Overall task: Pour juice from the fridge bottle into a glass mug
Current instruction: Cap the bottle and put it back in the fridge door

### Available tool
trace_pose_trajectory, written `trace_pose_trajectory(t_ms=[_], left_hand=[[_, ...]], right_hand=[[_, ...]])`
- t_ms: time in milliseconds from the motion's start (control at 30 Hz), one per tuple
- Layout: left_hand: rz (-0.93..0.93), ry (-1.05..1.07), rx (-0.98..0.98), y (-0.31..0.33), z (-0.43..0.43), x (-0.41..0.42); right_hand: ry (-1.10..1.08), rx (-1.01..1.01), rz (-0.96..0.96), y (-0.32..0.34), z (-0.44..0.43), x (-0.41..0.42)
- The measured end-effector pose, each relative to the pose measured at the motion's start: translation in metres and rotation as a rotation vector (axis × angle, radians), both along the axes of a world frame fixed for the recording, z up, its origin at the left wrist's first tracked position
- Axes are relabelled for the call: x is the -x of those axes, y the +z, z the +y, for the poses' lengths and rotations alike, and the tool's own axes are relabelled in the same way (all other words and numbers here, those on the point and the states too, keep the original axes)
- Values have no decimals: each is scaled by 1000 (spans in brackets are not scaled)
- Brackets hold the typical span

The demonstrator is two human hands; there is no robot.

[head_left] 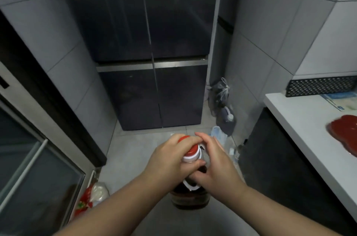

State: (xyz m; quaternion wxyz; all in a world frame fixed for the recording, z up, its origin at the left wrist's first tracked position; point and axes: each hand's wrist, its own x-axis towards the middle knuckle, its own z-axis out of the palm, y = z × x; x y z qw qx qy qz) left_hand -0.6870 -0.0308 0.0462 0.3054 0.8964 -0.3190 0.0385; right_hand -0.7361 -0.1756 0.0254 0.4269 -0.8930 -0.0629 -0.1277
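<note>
A clear bottle of dark juice (190, 198) is held upright in front of me, above the floor. Its red cap (192, 149) sits on a white collar. My left hand (172, 158) is closed over the cap from the left, fingers wrapped across its top. My right hand (214, 166) grips the bottle's neck and shoulder from the right. The dark fridge (150, 62) stands ahead with all its doors shut. No glass mug is in view.
A white countertop (301, 120) runs along the right, with a red object (345, 131) and a black perforated rack (318, 86) on it. Bags and a water jug (227, 120) stand on the floor beside the fridge. Packages (90, 199) lie at lower left beside a glass door.
</note>
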Motion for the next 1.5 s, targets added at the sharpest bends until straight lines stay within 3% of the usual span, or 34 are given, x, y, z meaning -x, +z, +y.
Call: trace_pose_trajectory(t_ms=[267, 600, 1100, 1333, 1500], left_hand=[[-39, 4, -25, 18, 23, -141], [-19, 153, -70, -2, 10, -304], [-18, 282, 18, 1, 8, -513], [90, 174, -61, -10, 50, -607], [93, 87, -97, -13, 73, -666]], right_hand=[[9, -47, -38, 16, 25, -144], [124, 4, -13, 10, 11, -321], [263, -6, 13, 1, 4, -551], [201, 132, 135, -16, 37, -640], [189, -3, 154, -28, 50, -679]])
